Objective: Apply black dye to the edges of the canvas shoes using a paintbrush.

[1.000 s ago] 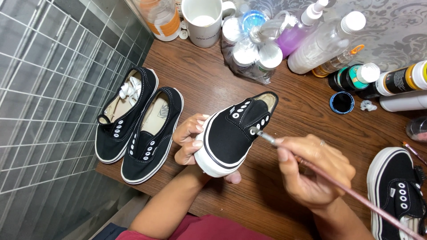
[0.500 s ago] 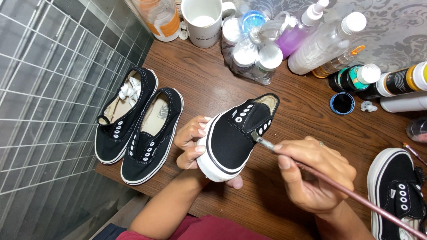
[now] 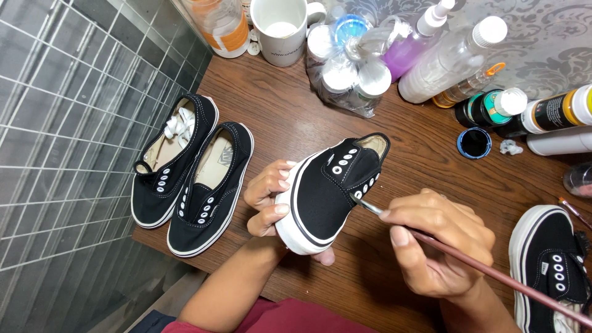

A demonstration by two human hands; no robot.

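**Brush tip slides along the shoe's side**

Since a second ago the held sneaker point(image 3: 333, 191) has tipped a little more upright and the brush tip has shifted down from the eyelets to the canvas just below them. Well to the left of the hands, a pair of black sneakers point(image 3: 191, 169) lies side by side on the wooden table point(image 3: 296, 117), one holding bunched white laces point(image 3: 177, 128). The left hand point(image 3: 268, 197) is clamped around the white sole of the held sneaker, fingers curled on its toe end. The right hand point(image 3: 438, 243) pinches a thin paintbrush point(image 3: 481, 268), bristles touching the shoe's side. Beyond the hands stand a white mug point(image 3: 282, 29) and paint bottles point(image 3: 468, 61). Right of the right hand lies another black sneaker point(image 3: 549, 265).
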